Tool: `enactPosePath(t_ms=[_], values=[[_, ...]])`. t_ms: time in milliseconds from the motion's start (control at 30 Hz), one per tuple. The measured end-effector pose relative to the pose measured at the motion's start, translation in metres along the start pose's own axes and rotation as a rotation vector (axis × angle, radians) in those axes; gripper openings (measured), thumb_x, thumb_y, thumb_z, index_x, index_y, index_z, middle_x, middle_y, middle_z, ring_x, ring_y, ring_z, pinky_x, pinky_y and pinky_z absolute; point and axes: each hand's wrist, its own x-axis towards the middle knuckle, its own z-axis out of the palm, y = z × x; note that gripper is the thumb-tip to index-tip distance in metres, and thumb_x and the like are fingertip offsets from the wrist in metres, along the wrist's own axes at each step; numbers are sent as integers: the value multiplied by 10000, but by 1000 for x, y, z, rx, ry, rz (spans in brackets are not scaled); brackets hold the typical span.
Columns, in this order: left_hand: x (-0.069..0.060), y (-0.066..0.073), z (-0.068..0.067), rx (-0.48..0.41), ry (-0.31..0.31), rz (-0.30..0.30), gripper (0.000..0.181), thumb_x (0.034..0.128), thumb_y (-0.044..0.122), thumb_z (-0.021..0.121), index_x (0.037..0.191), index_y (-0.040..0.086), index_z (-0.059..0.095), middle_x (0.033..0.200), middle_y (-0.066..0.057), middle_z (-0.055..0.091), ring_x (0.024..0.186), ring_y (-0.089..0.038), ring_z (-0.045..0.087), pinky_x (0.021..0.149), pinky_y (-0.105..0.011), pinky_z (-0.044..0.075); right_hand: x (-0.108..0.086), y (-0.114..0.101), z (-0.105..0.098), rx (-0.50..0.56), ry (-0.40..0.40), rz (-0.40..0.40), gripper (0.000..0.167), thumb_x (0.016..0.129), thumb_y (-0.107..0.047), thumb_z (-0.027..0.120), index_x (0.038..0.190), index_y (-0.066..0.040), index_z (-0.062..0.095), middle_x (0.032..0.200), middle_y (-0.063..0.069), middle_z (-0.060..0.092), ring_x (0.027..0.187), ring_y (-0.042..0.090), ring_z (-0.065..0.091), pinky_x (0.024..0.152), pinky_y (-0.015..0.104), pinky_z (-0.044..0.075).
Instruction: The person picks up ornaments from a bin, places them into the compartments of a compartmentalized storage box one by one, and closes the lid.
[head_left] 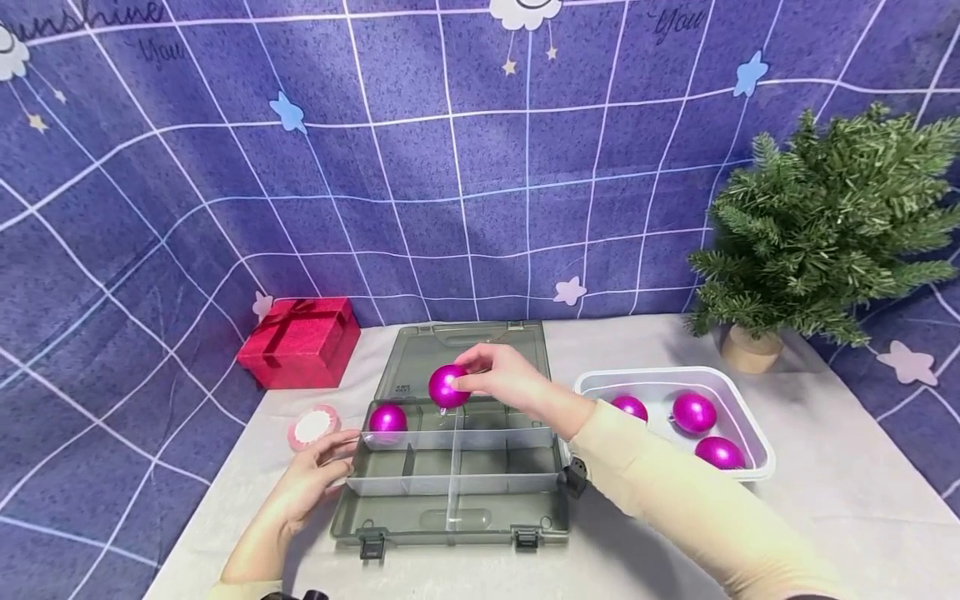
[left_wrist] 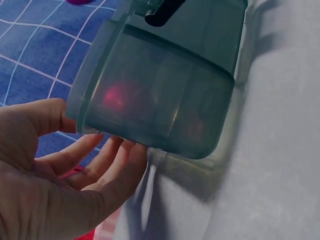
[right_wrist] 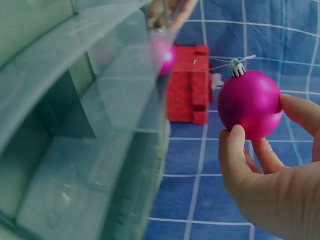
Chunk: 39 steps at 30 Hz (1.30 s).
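Observation:
My right hand (head_left: pixel 504 377) pinches a shiny magenta Christmas ball (head_left: pixel 447 387) above the back row of a grey-green clear compartment box (head_left: pixel 450 525). The ball's silver cap and wire hook point downward in the head view. A second magenta Christmas ball (head_left: pixel 387 423) sits in the back left compartment. At the box's left side, my left hand (head_left: pixel 311 477) touches the wall and rim with thumb and fingertips spread. In the left wrist view the ball inside shows dimly through the box wall (left_wrist: pixel 165 100).
A white tub (head_left: pixel 761 450) with several magenta balls stands to the right. Behind it is a small artificial fir tree (head_left: pixel 832 225). At left are a red gift box (head_left: pixel 300 342) and a pink-and-white round item (head_left: pixel 312 427). The box's lid (head_left: pixel 408 354) lies folded back.

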Motion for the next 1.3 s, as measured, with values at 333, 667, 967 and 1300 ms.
enactPosePath(t_ms=[333,667,967,1300], values=[[-1,4,3,-3,12,4,596,903,-81,527,1484,-101,394,1425,-319,471,1074,-197,585,867,-369,511,20,33,25,-42,38,54,338,855,-58,769,1174,19,688,1019,134,666,907,204,648,845,359,572],[-3,6,3,9,27,-1,588,905,-81,526,1479,-97,404,1426,-316,474,1050,-191,591,850,-367,513,28,43,36,-270,80,14,321,817,-172,826,1104,-80,714,963,37,710,913,184,622,824,351,463],[0,4,2,-9,13,-1,589,912,-80,524,1487,-93,394,1429,-306,476,1050,-181,592,856,-362,518,32,51,42,-394,67,-20,320,805,-178,859,1060,-97,684,951,11,683,875,161,597,803,327,454],[-1,5,3,-7,19,2,591,902,-85,522,1479,-105,396,1417,-316,479,1040,-185,594,857,-373,510,29,54,44,-472,35,-46,298,790,-119,856,1028,-86,679,953,14,653,850,138,561,837,341,464]])
